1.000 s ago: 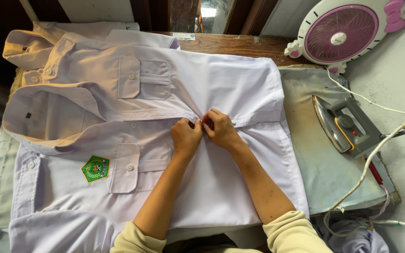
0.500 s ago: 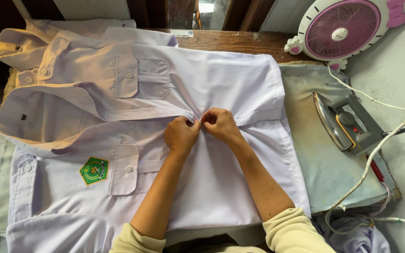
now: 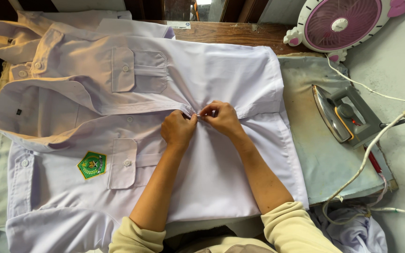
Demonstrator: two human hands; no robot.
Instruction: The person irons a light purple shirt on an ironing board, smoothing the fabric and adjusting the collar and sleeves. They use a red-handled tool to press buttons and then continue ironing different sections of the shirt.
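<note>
One white shirt point(image 3: 202, 79) lies flat across the padded ironing board point(image 3: 319, 159), its long axis running left to right, collar off to the left, hem toward the right by the iron point(image 3: 345, 115). Both hands meet at the middle of the front placket: the left hand point(image 3: 178, 130) pinches the fabric edge with fingers closed, the right hand point(image 3: 220, 117) pinches it just beside, fingertips touching. Two chest pockets show, each with one button, and one green badge point(image 3: 92, 165) sits by the lower pocket. One iron stands on its side well right of the hands, one pink fan point(image 3: 341, 23) beyond it.
</note>
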